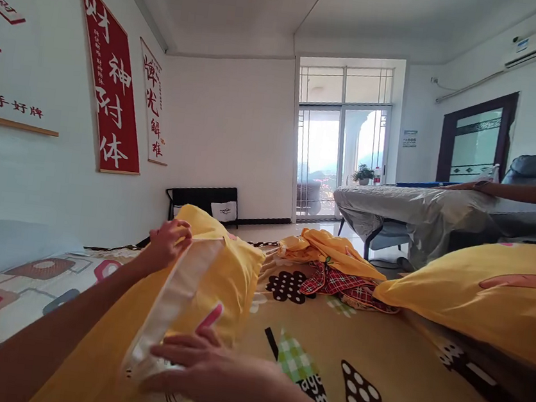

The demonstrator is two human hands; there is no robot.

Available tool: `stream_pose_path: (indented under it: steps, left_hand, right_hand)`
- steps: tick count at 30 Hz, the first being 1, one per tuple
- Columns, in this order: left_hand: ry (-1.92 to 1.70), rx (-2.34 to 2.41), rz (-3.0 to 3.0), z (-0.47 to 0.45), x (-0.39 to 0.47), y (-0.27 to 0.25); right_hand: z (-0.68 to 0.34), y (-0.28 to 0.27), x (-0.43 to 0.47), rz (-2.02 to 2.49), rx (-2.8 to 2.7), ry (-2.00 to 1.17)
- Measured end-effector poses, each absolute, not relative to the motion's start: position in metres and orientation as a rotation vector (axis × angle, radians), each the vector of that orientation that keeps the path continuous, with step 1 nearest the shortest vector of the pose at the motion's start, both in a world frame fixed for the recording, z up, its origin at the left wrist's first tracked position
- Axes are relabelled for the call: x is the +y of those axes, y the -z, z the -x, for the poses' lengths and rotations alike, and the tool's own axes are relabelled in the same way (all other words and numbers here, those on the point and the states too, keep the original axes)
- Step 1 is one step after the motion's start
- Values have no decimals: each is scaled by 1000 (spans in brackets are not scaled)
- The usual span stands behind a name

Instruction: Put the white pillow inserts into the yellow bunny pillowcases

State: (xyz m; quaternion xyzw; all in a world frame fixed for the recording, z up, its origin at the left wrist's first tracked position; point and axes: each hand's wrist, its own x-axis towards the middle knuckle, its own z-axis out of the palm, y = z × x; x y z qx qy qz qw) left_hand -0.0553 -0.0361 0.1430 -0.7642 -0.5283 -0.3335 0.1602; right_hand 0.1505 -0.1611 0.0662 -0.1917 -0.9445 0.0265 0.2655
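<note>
A yellow pillow (pixel 236 268) in a printed pillowcase stands tilted in front of me, with a pale strip (pixel 185 288) along its near side. My left hand (pixel 169 244) has its fingers curled over the pillowcase's upper left edge. Lower down, my right hand (pixel 210 372) rests against the same pillowcase, its fingers stretched out and slightly blurred. Beneath lies a brown bedsheet (pixel 293 320) printed with leaves and mushrooms. Part of the pillow's lower end is hidden behind my right hand and forearm.
Another yellow pillow (pixel 490 291) lies at right. Bunched yellow cloth (pixel 335 247) with a red plaid part (pixel 336 283) sits mid-bed. Beyond it stands a plastic-covered table (pixel 393 202), where another person's arm (pixel 530 193) rests. A patterned cover (pixel 35 290) borders the left wall.
</note>
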Motion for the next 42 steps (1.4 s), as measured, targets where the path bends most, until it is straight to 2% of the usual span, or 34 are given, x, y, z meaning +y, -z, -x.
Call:
stream_pose_path:
  steps: [3, 6, 11, 15, 18, 22, 24, 26, 29, 33, 37, 40, 42]
  left_hand:
    - [864, -1409, 2563, 39, -42, -79]
    - [1029, -1434, 2765, 23, -43, -49]
    - [1280, -1295, 2702, -6, -73, -65]
    - [1351, -1004, 2858, -20, -119, -62]
    - [1407, -944, 2921, -13, -135, -63]
    - [1631, -1330, 2651, 14, -128, -87]
    - [1658, -1364, 2545, 25, -125, -96]
    - [1569, -1331, 2540, 29, -126, -96]
    - [1199, -1282, 2716, 29, -126, -77]
    - [751, -1394, 2843, 52, -98, -21]
    - [774, -1954, 2610, 99, -57, 43]
    - [819, -1967, 2496, 115, -50, 60]
    - [662, -1924, 2389, 114, -58, 51]
  right_hand:
    - [-178, -68, -117, 837, -2148, -78]
    - [-207, -55, -74, 1221, -1780, -35]
    - [-221, -14, -21, 1425, -1756, -68]
    - [-220, -4, -5, 1444, -1455, 120]
    - [-234, -23, -19, 1365, -1348, 362]
    - [-247, -65, -67, 1328, -1464, 707]
    - [-246, -86, -93, 1329, -1494, 808]
    - [-244, -100, -111, 1374, -1524, 831]
    - [-255, -100, -117, 1596, -1616, 744]
    - [-294, -46, -98, 1993, -1809, 372]
    - [-327, 18, -85, 2065, -1825, 172]
    - [-334, 31, -79, 2032, -1806, 160]
    - [-332, 25, -77, 1995, -1803, 184]
